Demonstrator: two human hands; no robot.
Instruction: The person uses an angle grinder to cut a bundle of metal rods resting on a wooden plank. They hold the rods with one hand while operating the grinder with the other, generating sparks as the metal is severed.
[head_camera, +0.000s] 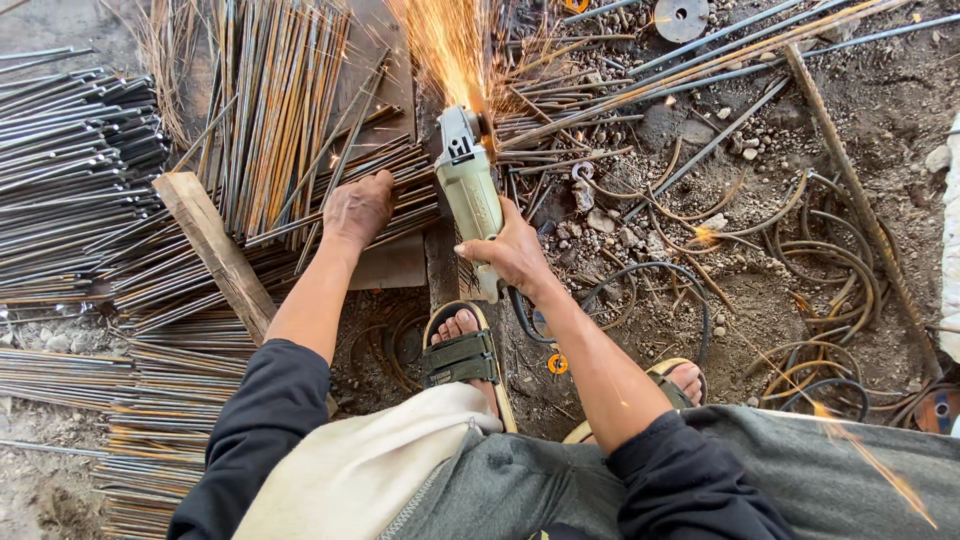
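My right hand (512, 252) grips the body of a pale green angle grinder (468, 185) whose head points away from me. Orange sparks (445, 50) spray upward from its disc where it meets a bundle of thin steel rods (400, 180). My left hand (357, 208) presses flat on that bundle just left of the grinder, fingers curled over the rods. The disc itself is hidden by glare and the guard. My sandalled left foot (462, 350) stands on a wooden board below the rods.
Piles of cut rods (80, 160) lie at left and ahead. A wooden plank (215, 250) slants under them. Bent wire loops (820, 260), long bars (850, 190), stones and a round disc (682, 17) litter the dirt at right. The grinder's black cable (640, 275) curls near my right foot.
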